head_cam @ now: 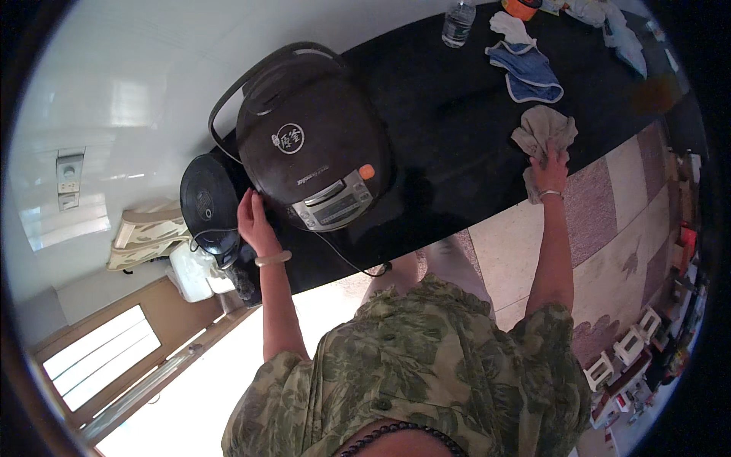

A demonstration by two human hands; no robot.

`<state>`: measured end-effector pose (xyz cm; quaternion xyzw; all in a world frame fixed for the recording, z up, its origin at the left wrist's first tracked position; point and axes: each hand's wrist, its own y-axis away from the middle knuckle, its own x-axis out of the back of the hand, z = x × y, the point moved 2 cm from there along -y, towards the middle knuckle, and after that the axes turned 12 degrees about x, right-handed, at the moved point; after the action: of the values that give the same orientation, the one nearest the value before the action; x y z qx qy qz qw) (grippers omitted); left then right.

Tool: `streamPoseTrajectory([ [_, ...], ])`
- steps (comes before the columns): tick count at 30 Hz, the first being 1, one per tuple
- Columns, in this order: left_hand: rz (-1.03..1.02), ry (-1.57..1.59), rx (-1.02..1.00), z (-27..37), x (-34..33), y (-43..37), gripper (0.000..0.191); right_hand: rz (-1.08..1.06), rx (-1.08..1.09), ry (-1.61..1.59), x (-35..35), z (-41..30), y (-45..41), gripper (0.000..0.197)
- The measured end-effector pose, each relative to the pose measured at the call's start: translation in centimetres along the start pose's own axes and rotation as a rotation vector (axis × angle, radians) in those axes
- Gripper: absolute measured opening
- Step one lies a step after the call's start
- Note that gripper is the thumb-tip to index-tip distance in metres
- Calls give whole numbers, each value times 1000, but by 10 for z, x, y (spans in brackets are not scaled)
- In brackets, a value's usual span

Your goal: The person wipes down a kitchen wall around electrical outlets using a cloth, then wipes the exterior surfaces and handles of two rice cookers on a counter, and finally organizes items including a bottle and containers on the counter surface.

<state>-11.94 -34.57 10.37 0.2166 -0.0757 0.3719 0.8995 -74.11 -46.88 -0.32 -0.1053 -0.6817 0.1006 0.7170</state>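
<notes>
A dark brown rice cooker [308, 137] with a silver control panel stands on a glossy black table [440, 165]. My left hand [255, 223] is at the cooker's lower left side, between it and a round black appliance [208, 200]; whether its fingertips touch the cooker is hard to tell. On the right, my right hand [550, 171] rests on a crumpled grey-brown cloth [543, 130] at the table's front edge, with part of the cloth hanging beside the wrist. A blue cloth with white trim [528, 71] lies just beyond, against a white cloth [512, 25].
A clear plastic bottle [458, 24] and an orange container [521, 8] stand at the back, with plastic bags [619, 34] farther right. The cooker's cord [348, 260] hangs over the front edge. White stools [628, 344] are on the floor at right.
</notes>
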Motion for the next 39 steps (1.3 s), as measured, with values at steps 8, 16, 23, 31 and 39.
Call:
streamPoseTrajectory([
  [8,70,-701,-901,96,-71,45,65,-17,-450,-1436,23,-93,-1,47],
  [16,-21,-1082,-910,95,-113,37,95,54,-28,-1686,61,-332,-2,51],
  [23,29,-1130,-886,95,-108,40,92,-312,-287,-1658,28,-298,69,26],
  [31,34,-1129,-827,95,-105,41,97,-222,227,-1863,58,-312,-147,30],
  [39,-8,-1140,-769,97,-109,39,98,-211,483,-1792,-24,-427,-196,37],
])
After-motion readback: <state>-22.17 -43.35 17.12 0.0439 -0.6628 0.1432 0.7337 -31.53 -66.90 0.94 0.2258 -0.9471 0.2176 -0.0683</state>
